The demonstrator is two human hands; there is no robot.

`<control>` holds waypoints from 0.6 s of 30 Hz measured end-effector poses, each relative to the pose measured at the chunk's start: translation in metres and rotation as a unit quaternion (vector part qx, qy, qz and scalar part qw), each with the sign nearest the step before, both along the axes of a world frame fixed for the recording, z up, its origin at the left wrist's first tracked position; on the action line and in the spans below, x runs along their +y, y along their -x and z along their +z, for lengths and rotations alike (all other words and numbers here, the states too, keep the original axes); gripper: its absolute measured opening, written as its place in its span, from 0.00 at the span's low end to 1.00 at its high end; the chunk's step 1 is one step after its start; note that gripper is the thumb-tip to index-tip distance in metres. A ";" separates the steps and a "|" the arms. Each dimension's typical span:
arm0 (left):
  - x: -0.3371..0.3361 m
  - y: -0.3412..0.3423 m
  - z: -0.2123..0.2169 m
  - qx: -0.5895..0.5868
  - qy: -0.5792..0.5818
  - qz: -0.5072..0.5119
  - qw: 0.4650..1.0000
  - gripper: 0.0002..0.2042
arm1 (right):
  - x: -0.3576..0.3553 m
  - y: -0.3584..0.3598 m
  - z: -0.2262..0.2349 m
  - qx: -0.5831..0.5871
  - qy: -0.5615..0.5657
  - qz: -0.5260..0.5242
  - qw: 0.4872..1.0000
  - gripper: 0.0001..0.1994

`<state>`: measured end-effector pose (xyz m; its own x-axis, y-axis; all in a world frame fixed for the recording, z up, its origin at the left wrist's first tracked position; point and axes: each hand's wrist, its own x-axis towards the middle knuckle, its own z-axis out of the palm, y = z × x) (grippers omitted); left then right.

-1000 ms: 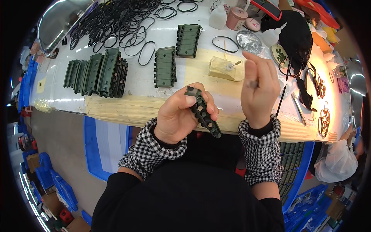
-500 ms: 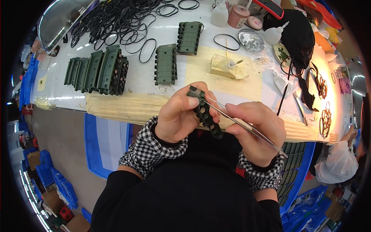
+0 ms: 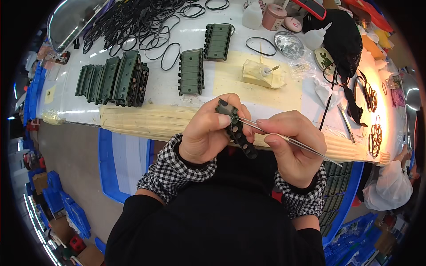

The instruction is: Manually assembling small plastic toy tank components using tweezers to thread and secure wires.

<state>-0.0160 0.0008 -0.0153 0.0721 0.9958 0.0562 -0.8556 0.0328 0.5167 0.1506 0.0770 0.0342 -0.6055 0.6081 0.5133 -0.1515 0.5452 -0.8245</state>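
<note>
Near the bench's front edge, my left hand [image 3: 211,128] is closed round a dark green model tank chassis [image 3: 228,107], with its row of small wheels turned toward my right hand. My right hand [image 3: 295,144] pinches a pair of metal tweezers [image 3: 306,146]. Their tips touch the chassis side beside my left thumb; whether they grip a small part there is too fine to see. Beyond my hands, two more green chassis [image 3: 191,73] lie on the bench, and several others [image 3: 126,80] stand in a row to the left.
A tangle of black rubber bands [image 3: 133,22] covers the far left. A taped block [image 3: 264,74] with a pin stands ahead, near a dish of small silvery parts [image 3: 288,43]. Below the bench are blue trays [image 3: 106,170]. A second pair of tweezers [image 3: 346,122] lies at right.
The tweezers have swung to a flatter angle and their tips stay at the chassis. My right thumb and fingers have shifted slightly; the left hand keeps its hold.
</note>
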 end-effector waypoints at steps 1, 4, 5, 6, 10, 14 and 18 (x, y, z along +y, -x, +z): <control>0.000 0.000 0.000 0.008 -0.006 0.003 1.000 0.11 | -0.001 0.000 0.000 -0.003 -0.006 0.000 1.000 0.08; -0.003 -0.002 0.002 0.020 0.005 0.011 1.000 0.11 | -0.002 -0.001 0.001 -0.006 -0.020 0.000 1.000 0.07; -0.004 -0.002 0.002 0.022 0.006 0.013 1.000 0.11 | -0.003 -0.002 0.000 -0.004 -0.023 0.001 1.000 0.07; -0.004 -0.003 0.001 0.025 0.007 0.015 1.000 0.11 | -0.003 -0.002 -0.001 -0.001 -0.026 0.002 1.000 0.07; -0.004 0.000 0.006 0.072 -0.015 0.022 0.997 0.10 | -0.003 -0.004 -0.009 0.015 -0.022 0.007 1.000 0.07; -0.005 0.002 0.019 0.302 -0.043 0.151 0.940 0.10 | -0.002 -0.014 -0.016 0.068 0.048 0.012 0.996 0.09; -0.006 -0.001 0.018 0.407 -0.058 0.223 0.884 0.10 | -0.004 -0.018 -0.014 0.082 0.102 0.002 0.991 0.11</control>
<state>-0.0146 -0.0047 0.0031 -0.2635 0.9263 0.2694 -0.1134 -0.3071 0.9449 0.1682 0.0728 0.0199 -0.5263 0.7071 0.4722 -0.2953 0.3688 -0.8813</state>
